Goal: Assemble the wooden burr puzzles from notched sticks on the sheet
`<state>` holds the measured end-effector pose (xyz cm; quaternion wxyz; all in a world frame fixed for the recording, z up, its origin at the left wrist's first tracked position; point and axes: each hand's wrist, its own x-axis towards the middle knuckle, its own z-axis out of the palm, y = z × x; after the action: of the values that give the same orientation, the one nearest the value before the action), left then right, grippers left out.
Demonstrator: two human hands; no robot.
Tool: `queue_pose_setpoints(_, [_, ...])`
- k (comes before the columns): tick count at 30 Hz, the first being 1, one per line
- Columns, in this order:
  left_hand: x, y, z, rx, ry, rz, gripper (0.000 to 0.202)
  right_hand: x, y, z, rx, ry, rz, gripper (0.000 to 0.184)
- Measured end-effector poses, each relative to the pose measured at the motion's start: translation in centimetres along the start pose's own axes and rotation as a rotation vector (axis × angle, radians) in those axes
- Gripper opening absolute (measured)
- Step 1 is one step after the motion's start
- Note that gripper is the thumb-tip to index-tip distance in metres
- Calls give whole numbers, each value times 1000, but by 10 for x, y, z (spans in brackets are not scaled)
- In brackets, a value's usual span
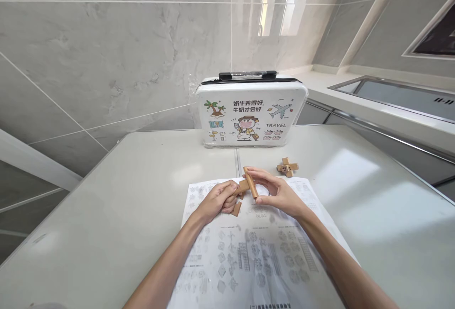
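My left hand [221, 198] is closed around several light-brown wooden puzzle pieces [242, 187], whose ends stick out past the fingers and below them. Between the thumb and fingertips of my right hand [275, 190] is a longer wooden bar [250, 183], held at a slant. The bar meets the pieces in my left hand; whether they interlock I cannot tell. Both hands are above a large printed instruction sheet [263, 271] with rows of small grey diagrams. Behind my right hand an assembled cross-shaped wooden puzzle [287, 167] rests on the table.
A white case [251, 110] with cartoon travel pictures and a black handle stands upright at the table's back. The pale, glossy table [106, 214] has a seam near its middle. A tiled wall [124, 53] rises behind, and a counter with a dark inset panel [398, 95] is at right.
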<state>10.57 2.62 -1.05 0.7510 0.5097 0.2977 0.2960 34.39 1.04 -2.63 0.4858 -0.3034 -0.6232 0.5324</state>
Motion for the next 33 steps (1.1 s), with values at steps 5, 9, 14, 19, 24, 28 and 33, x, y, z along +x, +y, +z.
queue_pose_setpoints(5, [0, 0, 0, 5, -2, 1, 49, 0, 2, 0, 31, -19, 5, 66])
queue_pose_setpoints(9, [1, -1, 0, 10, -1, 5, 48, -1, 3, 2, -12, 15, 28, 69])
queue_pose_setpoints(14, [1, -3, 2, 26, -20, 2, 44, -3, 1, 7, -17, -50, 151, 81])
queue_pose_setpoints(19, [2, -5, 1, 23, -15, 2, 42, -3, 5, 8, 14, -34, 189, 87])
queue_pose_setpoints(24, [2, -7, 0, 20, -6, 4, 42, -2, 4, 9, 35, -74, 193, 84])
queue_pose_setpoints(28, [1, -7, 2, 17, 8, 5, 42, -3, 1, 11, 47, -69, 198, 84])
queue_pose_setpoints(33, [2, -7, 3, -3, 49, 18, 44, -3, 5, 10, 23, -48, 155, 88])
